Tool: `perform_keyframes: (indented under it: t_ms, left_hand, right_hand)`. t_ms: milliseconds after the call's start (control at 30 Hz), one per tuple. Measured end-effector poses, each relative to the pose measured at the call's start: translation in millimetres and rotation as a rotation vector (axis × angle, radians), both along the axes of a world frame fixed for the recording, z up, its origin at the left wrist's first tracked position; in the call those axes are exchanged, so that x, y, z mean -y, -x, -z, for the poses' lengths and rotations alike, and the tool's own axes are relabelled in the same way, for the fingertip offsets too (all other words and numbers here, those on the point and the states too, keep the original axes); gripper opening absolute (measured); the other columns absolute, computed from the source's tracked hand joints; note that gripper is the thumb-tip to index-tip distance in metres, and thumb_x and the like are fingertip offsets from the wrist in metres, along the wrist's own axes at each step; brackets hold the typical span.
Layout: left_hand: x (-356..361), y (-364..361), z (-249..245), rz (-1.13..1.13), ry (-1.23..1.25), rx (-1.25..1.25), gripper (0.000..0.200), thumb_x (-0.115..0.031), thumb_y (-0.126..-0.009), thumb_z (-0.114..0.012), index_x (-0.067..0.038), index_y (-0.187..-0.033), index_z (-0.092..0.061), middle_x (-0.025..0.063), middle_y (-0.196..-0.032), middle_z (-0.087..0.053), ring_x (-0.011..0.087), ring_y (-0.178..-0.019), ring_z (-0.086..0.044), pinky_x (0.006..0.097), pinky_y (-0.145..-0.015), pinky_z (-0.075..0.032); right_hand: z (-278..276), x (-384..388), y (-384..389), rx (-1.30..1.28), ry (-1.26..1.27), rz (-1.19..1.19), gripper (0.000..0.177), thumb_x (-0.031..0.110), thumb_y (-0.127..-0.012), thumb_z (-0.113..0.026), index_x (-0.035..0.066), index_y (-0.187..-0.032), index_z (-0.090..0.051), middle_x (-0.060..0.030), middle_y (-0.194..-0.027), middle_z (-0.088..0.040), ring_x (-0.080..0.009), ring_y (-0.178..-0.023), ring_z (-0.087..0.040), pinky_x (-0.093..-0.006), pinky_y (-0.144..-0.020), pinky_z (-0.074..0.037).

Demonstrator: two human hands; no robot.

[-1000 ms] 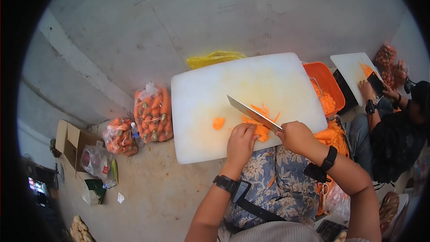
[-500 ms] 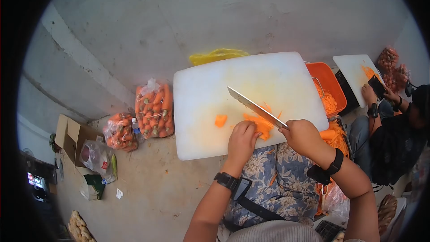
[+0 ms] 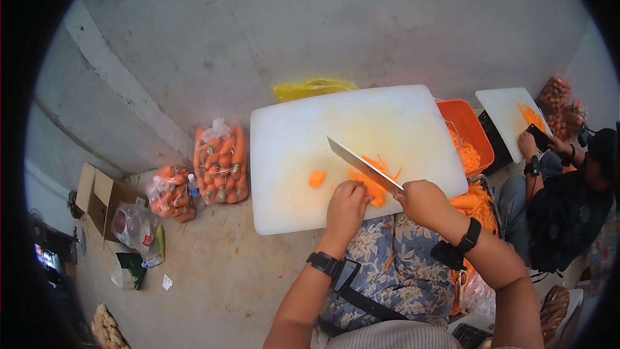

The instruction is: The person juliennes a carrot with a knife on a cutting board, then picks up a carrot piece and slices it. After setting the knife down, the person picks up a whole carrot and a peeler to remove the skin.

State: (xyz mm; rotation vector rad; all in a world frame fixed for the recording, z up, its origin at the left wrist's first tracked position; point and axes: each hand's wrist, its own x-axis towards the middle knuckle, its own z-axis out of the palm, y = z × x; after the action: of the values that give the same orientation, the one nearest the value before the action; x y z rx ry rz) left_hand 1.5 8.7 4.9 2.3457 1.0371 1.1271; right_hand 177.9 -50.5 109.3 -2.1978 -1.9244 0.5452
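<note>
My right hand (image 3: pixel 426 201) grips the handle of a wide-bladed kitchen knife (image 3: pixel 363 163), its blade slanting up and left over a white cutting board (image 3: pixel 290 129). Beside the blade, my left hand (image 3: pixel 347 208) has its fingers curled and pressed on carrot slices (image 3: pixel 374 195) near the board's front edge. Thin carrot strips (image 3: pixel 382 165) lie on the far side of the knife. A separate carrot chunk (image 3: pixel 316 179) rests to the left of my left hand. The blade partly covers the cut carrot.
Bags of whole carrots (image 3: pixel 221 165) stand left of the board. On the right are an orange basket (image 3: pixel 476 134) with shredded carrot and more carrot strips (image 3: pixel 481 210) below. A co-worker (image 3: pixel 568 200) holds a dark blade at another board (image 3: pixel 507 113). A cardboard box (image 3: pixel 103 200) sits far left.
The view has shifted slightly. My right hand and the knife have moved a little left, closer to my left hand, which stays on the carrot slices.
</note>
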Motion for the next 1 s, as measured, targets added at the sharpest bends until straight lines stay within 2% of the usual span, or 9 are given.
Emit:
perform_keyframes:
  t_ms: [67,300,400,467,633,700,767,833,1000]
  left_hand:
    - [-1,1,0,-0.006,-0.004,-0.010,0.020,-0.013,-0.078,-0.071,0.000,-0.092,-0.063,0.0117,-0.103,-0.062,0.0317,-0.102,-0.058,0.0399,-0.086,-0.049]
    - [1,1,-3,0.003,-0.003,0.028,0.021,-0.014,-0.079,-0.070,0.000,-0.093,-0.063,0.0119,-0.100,-0.061,0.0316,-0.100,-0.058,0.0396,-0.085,-0.049]
    - [2,1,-1,0.002,-0.007,0.025,0.021,-0.013,-0.079,-0.070,0.000,-0.092,-0.062,0.0126,-0.100,-0.061,0.0320,-0.099,-0.058,0.0399,-0.085,-0.049]
    - [-2,2,-1,0.003,-0.021,0.018,0.020,-0.013,-0.079,-0.070,0.000,-0.092,-0.062,0.0129,-0.100,-0.061,0.0323,-0.099,-0.057,0.0401,-0.084,-0.049]
    - [1,2,-2,0.012,-0.019,0.032,0.020,-0.012,-0.079,-0.070,0.001,-0.091,-0.061,0.0134,-0.098,-0.060,0.0327,-0.098,-0.057,0.0404,-0.084,-0.049]
    - [0,1,-1,0.009,-0.017,0.039,0.020,-0.012,-0.079,-0.070,0.001,-0.091,-0.061,0.0133,-0.098,-0.060,0.0326,-0.097,-0.057,0.0404,-0.084,-0.048]
    - [2,1,0,0.013,-0.021,0.042,0.020,-0.012,-0.079,-0.070,0.001,-0.091,-0.061,0.0132,-0.097,-0.060,0.0326,-0.097,-0.057,0.0404,-0.084,-0.048]
    - [0,1,0,0.005,-0.030,0.038,0.021,-0.013,-0.078,-0.072,0.001,-0.090,-0.063,0.0135,-0.096,-0.062,0.0334,-0.094,-0.059,0.0412,-0.082,-0.049]
    - [0,2,1,0.011,-0.034,0.036,0.020,-0.014,-0.079,-0.070,0.001,-0.091,-0.062,0.0131,-0.097,-0.060,0.0322,-0.097,-0.057,0.0403,-0.083,-0.048]
  right_hand:
    - [24,0,-4,0.040,0.048,-0.011,0.030,0.026,-0.090,-0.062,0.000,-0.078,-0.066,-0.0221,-0.074,-0.064,-0.0389,-0.072,-0.065,-0.0461,-0.067,-0.051]
    - [-21,-4,3,0.035,0.037,0.011,0.029,0.026,-0.090,-0.061,-0.001,-0.080,-0.066,-0.0221,-0.075,-0.065,-0.0384,-0.075,-0.065,-0.0461,-0.070,-0.051]
    - [18,3,2,0.056,0.028,-0.049,0.030,0.027,-0.090,-0.061,-0.001,-0.078,-0.065,-0.0234,-0.075,-0.065,-0.0385,-0.075,-0.065,-0.0467,-0.070,-0.051]
    - [21,2,0,0.055,0.021,-0.052,0.030,0.026,-0.090,-0.061,-0.001,-0.078,-0.065,-0.0234,-0.075,-0.065,-0.0385,-0.075,-0.065,-0.0468,-0.070,-0.051]
    - [-10,1,6,0.051,0.052,-0.010,0.029,0.026,-0.089,-0.061,-0.001,-0.078,-0.066,-0.0225,-0.076,-0.066,-0.0384,-0.076,-0.065,-0.0470,-0.071,-0.051]
    - [-12,4,8,0.019,-0.017,0.005,0.030,0.026,-0.089,-0.061,-0.001,-0.078,-0.066,-0.0222,-0.075,-0.065,-0.0390,-0.074,-0.065,-0.0474,-0.070,-0.051]
    - [23,10,1,0.027,-0.038,-0.017,0.031,0.026,-0.089,-0.061,-0.002,-0.077,-0.066,-0.0224,-0.073,-0.065,-0.0394,-0.072,-0.064,-0.0477,-0.069,-0.051]
    - [27,7,0,0.033,-0.075,-0.038,0.031,0.027,-0.090,-0.061,-0.002,-0.077,-0.065,-0.0226,-0.072,-0.064,-0.0399,-0.071,-0.064,-0.0480,-0.068,-0.051]
    - [-14,5,3,0.055,0.009,-0.008,0.031,0.026,-0.090,-0.061,-0.002,-0.078,-0.066,-0.0229,-0.077,-0.066,-0.0392,-0.075,-0.065,-0.0473,-0.070,-0.051]
